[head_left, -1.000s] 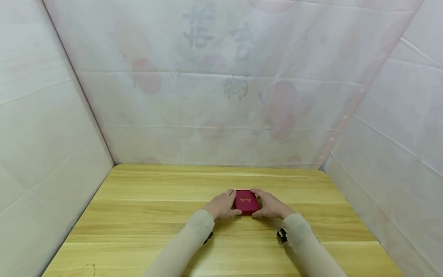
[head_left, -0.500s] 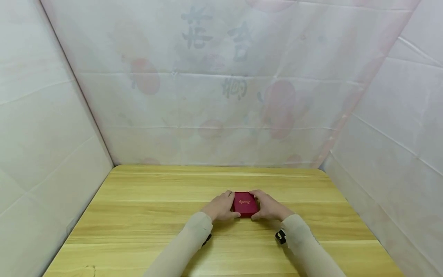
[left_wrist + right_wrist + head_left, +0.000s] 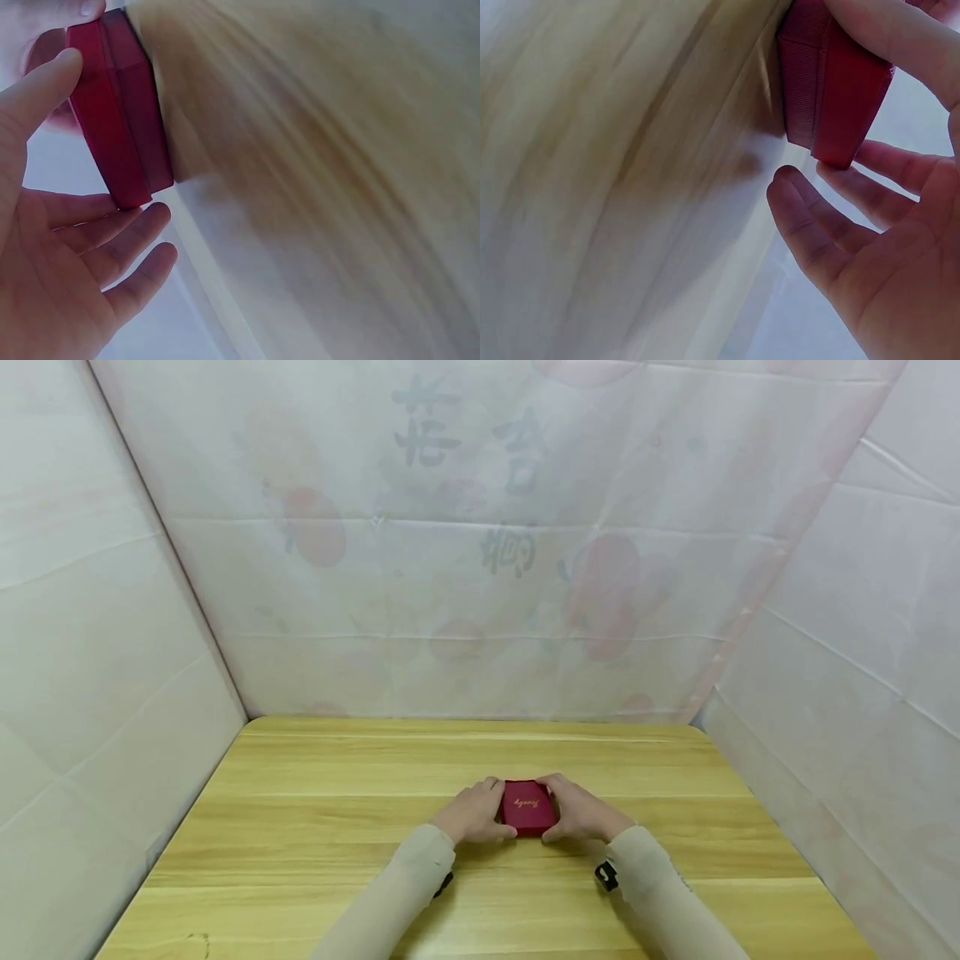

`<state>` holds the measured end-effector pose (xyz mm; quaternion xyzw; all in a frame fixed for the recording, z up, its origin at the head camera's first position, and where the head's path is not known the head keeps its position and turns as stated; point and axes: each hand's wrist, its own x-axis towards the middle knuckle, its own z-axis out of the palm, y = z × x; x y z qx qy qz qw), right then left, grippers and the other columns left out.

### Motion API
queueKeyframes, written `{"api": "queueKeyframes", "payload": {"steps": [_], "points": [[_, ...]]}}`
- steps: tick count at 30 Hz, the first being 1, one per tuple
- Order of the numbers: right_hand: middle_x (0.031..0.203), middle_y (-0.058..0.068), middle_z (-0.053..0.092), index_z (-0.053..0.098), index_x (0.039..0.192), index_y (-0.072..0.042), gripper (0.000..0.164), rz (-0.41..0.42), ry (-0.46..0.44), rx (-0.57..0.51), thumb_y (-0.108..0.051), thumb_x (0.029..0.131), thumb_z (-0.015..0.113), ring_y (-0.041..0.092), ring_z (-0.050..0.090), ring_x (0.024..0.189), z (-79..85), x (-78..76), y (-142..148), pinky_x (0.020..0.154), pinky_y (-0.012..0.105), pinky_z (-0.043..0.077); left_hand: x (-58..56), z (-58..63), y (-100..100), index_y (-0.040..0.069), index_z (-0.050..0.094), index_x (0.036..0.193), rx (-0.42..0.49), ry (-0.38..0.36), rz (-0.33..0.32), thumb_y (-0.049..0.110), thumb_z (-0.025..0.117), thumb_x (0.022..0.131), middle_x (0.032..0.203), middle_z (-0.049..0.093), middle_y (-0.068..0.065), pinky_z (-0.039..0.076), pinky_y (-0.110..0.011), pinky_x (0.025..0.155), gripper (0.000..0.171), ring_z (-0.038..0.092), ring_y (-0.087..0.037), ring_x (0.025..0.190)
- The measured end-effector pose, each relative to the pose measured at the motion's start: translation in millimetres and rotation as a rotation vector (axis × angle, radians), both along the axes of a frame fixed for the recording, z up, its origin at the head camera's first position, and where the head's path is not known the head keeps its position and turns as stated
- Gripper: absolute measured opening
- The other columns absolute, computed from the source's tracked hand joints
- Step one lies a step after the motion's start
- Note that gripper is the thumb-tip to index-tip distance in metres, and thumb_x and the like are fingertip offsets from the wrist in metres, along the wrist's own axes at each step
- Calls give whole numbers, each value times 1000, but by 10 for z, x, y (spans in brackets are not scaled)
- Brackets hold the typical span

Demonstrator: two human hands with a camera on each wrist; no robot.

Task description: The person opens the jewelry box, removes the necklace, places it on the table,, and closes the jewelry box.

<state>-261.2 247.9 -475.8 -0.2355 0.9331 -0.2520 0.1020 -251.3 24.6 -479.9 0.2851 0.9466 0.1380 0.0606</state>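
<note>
A small dark-red jewelry box point(image 3: 528, 807) with gold lettering on its lid sits between both hands on the wooden table. My left hand point(image 3: 474, 812) grips its left side, thumb at the near edge and fingers toward the far edge. On the opposite side my right hand point(image 3: 583, 811) holds it the same way. In the left wrist view the box point(image 3: 112, 112) shows a lid seam along its side, and the lid looks closed. The right wrist view has the thumb over the box point(image 3: 847, 90) and fingertips at its far corner.
The wood-grain table point(image 3: 315, 827) reaches back to a pale printed cloth wall point(image 3: 465, 610). More cloth walls stand at left point(image 3: 97, 693) and right point(image 3: 847, 652). Black straps point(image 3: 607, 876) show at the wrists below beige sleeves point(image 3: 660, 885).
Both hands and the jewelry box have shifted a little toward me and slightly left in the head view. The grip looks the same throughout.
</note>
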Motion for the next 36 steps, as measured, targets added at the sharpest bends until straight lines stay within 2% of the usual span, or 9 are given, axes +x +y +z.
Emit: {"api": "queueKeyframes", "payload": {"steps": [8,15,24,36], "points": [[121,9,48,43,132,2,87,17,6,14,-20,62,89,19,50,103,7,70,-72,90,42,45,59,25,-67,3,46,132,42,-13,7,53,71,79,124,53,-7,46,-32,91,77,54,-20,107],[122,12,47,40,135,4,92,32,20,27,-19,61,88,21,50,103,-22,116,-124,89,43,45,131,35,-111,2,46,134,73,-27,11,51,73,78,124,52,-8,47,-33,89,79,55,-20,105],[128,14,45,38,138,5,95,65,18,53,-24,62,88,22,49,106,-20,137,-184,90,42,45,149,38,-185,4,48,132,115,-67,10,48,76,75,121,51,-6,49,-30,86,78,55,-16,100],[125,10,46,40,137,1,93,82,13,71,-28,63,88,20,50,105,-4,194,-257,89,41,46,187,65,-276,8,49,128,172,-133,26,45,80,72,118,52,-1,48,-29,85,74,55,-13,97]]}}
